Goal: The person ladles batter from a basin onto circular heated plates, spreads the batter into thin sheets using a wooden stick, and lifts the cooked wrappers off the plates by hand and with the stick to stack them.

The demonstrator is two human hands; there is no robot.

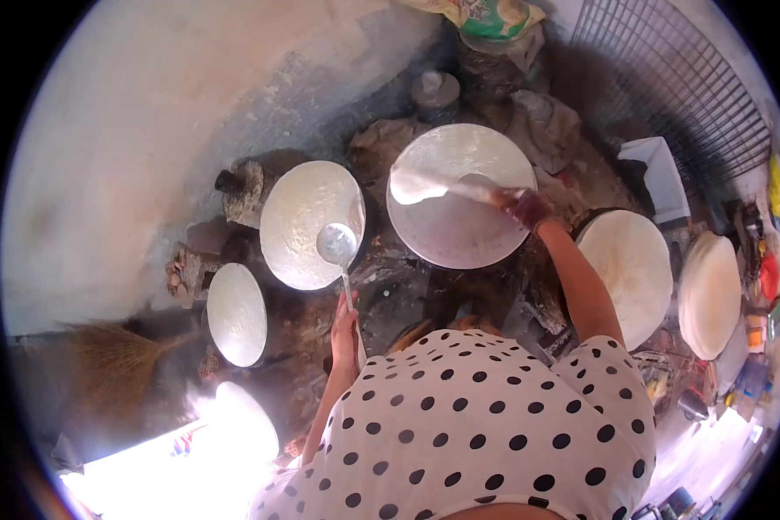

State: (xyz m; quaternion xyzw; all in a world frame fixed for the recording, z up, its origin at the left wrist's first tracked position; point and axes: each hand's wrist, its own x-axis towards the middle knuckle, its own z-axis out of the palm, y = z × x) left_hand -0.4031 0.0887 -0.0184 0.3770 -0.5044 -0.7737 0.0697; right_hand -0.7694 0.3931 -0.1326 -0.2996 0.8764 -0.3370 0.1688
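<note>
My left hand [345,334] is closed round the long handle of a ladle [336,244]. The ladle's round bowl rests over a round griddle [273,251] coated with wet, whitish batter. My right hand [527,210], with a dark covering on it, reaches over a second round griddle [459,247]. It grips a pale, paddle-shaped spreader [420,184], blurred by motion. White batter covers the upper part of this griddle; its lower part looks greyer and barer. The right fingertips are partly smeared.
A smaller white round griddle [237,314] stands at left, near a straw broom [117,360]. At right are another round griddle [626,277] with a pale sheet and a stack of round flatbreads [711,295]. A white bin [663,178] stands beyond, below a wire grid [667,78].
</note>
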